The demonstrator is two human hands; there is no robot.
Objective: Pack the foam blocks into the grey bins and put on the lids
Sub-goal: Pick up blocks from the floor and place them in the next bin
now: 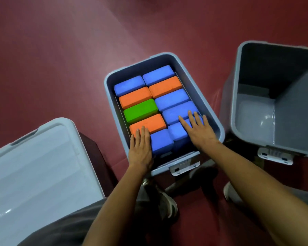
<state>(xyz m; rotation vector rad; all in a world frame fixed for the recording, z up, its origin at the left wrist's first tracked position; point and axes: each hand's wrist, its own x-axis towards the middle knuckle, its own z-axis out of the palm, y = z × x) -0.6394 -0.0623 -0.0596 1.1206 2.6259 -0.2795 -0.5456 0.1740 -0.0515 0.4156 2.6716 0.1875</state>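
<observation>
A grey bin (205, 96) stands on the red floor in front of me, filled with two rows of foam blocks: several blue, three orange and one green block (140, 110). My left hand (140, 150) lies flat, fingers together, on the near orange block (149, 122) and the bin's near left corner. My right hand (198, 130) rests flat with fingers spread on the near blue blocks (178, 112) in the right row. Neither hand grips anything. A blue block (161, 142) between my hands sits slightly higher than its neighbours.
A second grey bin (256, 110) with nothing in it stands at the right, its latch (274, 156) facing me. A pale lid (37, 167) lies at the lower left. My shoes (165, 201) and dark trousers show below the bin.
</observation>
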